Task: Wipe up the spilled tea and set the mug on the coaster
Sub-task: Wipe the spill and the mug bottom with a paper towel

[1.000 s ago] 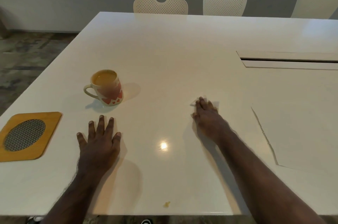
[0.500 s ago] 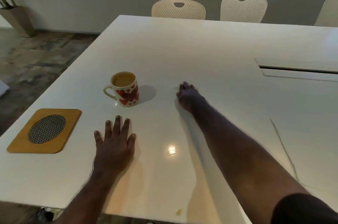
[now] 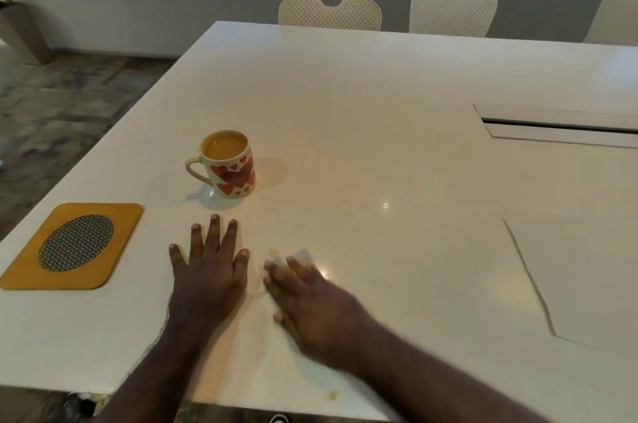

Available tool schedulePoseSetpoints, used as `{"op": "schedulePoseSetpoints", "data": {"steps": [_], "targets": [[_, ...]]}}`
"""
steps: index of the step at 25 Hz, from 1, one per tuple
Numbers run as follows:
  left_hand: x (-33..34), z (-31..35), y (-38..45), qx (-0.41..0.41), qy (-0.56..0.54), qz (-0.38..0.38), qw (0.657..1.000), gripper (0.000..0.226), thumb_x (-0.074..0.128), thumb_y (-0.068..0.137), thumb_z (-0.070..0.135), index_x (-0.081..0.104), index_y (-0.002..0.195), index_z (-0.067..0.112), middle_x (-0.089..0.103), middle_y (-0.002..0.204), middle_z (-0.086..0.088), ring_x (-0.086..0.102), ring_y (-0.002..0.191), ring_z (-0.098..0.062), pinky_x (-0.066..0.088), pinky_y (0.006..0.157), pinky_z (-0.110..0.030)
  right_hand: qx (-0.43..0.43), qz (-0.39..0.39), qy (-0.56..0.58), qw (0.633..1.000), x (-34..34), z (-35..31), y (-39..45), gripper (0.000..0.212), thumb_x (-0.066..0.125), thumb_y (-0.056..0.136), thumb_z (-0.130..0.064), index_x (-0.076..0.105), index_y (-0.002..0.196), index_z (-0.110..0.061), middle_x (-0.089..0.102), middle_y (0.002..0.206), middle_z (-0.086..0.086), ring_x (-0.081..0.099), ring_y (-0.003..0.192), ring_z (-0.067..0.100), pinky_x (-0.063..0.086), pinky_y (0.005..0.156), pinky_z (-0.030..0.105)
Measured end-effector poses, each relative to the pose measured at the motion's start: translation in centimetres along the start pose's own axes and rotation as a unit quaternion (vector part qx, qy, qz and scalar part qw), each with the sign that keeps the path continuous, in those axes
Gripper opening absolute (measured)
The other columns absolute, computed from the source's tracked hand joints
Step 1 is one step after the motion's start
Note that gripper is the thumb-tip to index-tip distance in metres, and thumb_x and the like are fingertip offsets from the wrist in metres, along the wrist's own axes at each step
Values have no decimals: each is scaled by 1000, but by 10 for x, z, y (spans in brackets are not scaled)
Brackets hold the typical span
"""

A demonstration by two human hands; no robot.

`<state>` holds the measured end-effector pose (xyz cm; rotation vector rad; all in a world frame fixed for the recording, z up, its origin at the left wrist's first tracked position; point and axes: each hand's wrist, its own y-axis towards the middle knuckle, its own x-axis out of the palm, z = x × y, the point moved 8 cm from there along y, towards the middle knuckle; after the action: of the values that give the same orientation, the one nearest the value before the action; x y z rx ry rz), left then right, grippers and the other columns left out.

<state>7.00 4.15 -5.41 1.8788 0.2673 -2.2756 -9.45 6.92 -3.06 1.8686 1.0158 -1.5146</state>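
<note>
A white mug (image 3: 232, 169) with red hearts stands upright on the white table (image 3: 362, 104), full of tea, handle to the left. The yellow coaster (image 3: 74, 246) with a mesh oval lies at the left edge, apart from the mug. My left hand (image 3: 209, 270) rests flat on the table below the mug, fingers spread, holding nothing. My right hand (image 3: 310, 305) is blurred and presses a white tissue (image 3: 302, 256), stained yellow, against the table just right of the left hand. A small tea spot (image 3: 333, 395) sits near the front edge.
Three cream perforated chairs (image 3: 329, 11) stand along the far side of the table. A recessed cable slot (image 3: 559, 127) and a thin seam line mark the right part of the top. A plant pot (image 3: 20, 32) stands on the floor at far left.
My right hand has swept the tissue from beside the mug back toward me, ending next to my left hand. The left hand stayed flat in place.
</note>
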Motion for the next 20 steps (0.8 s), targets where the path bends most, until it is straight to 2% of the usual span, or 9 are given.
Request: {"op": "schedulePoseSetpoints", "data": {"steps": [2, 4, 5, 6, 8, 10, 13, 17, 20], "targets": [[0, -1, 1, -1, 4, 2, 1000, 62, 15, 99, 50, 1, 156, 29, -4, 165, -3, -6, 151, -30, -1, 117, -63, 11, -5, -15, 1000, 5, -10, -49, 53, 37, 96, -39, 46, 143, -18, 34, 156, 2, 37, 140, 24, 33, 113, 40], [1, -1, 2, -2, 6, -1, 1000, 63, 12, 97, 52, 1, 155, 30, -5, 165, -2, -6, 151, -30, -1, 117, -63, 87, -3, -27, 996, -4, 7, -88, 53, 34, 93, -44, 56, 136, -25, 44, 150, -3, 49, 132, 17, 41, 106, 30], [1, -1, 2, -2, 7, -2, 1000, 64, 9, 96, 54, 1, 155, 30, -4, 165, -2, -6, 151, -30, -1, 117, -63, 127, 11, -26, 992, -9, 22, -104, 52, 30, 96, -44, 53, 139, -24, 40, 152, -3, 47, 134, 17, 34, 110, 26], [1, -1, 1, -1, 8, -1, 1000, 66, 6, 94, 55, 2, 155, 29, -4, 165, -2, -6, 151, -30, 0, 117, -63, 162, 34, -34, 986, -13, 41, -117, 52, 26, 100, -41, 42, 146, -22, 25, 157, -4, 35, 141, 18, 21, 115, 22], [1, 0, 1, 0, 11, 2, 1000, 70, 0, 92, 56, 3, 156, 29, -2, 165, -3, -4, 151, -31, 0, 116, -64, 239, 69, 19, 968, -17, 95, -138, 54, 23, 104, -38, 11, 155, -24, -11, 158, -11, 0, 149, 14, -8, 114, 15], [1, 0, 0, 2, 13, 4, 1000, 69, -2, 93, 55, 4, 156, 28, -1, 165, -4, -3, 151, -31, 1, 116, -64, 334, 101, 36, 937, -22, 150, -154, 56, 25, 104, -35, 7, 155, -21, -15, 159, -9, -5, 149, 15, -7, 113, 18], [0, 0, 1, 2, 12, -1, 1000, 73, 0, 89, 57, 4, 156, 27, -2, 165, -4, -4, 151, -31, 0, 116, -63, 431, 98, 30, 897, -33, 195, -144, 53, 27, 105, -26, 16, 154, -10, 1, 164, 6, 1, 150, 24, 7, 119, 35], [-1, 1, 0, 6, 8, 0, 1000, 74, 0, 89, 57, 5, 156, 26, -2, 165, -4, -4, 151, -32, 0, 116, -64, 403, 110, 77, 905, -29, 164, -93, 55, 31, 103, -27, 15, 154, -12, 3, 163, 7, 3, 150, 25, 5, 119, 38], [0, -1, 0, 7, 15, 4, 1000, 72, -1, 90, 57, 4, 156, 26, -2, 165, -4, -4, 151, -32, 0, 116, -63, 228, 100, 42, 968, -11, 83, -57, 56, 30, 103, -29, 18, 154, -9, 6, 163, 10, 7, 149, 30, 0, 119, 41]]}}
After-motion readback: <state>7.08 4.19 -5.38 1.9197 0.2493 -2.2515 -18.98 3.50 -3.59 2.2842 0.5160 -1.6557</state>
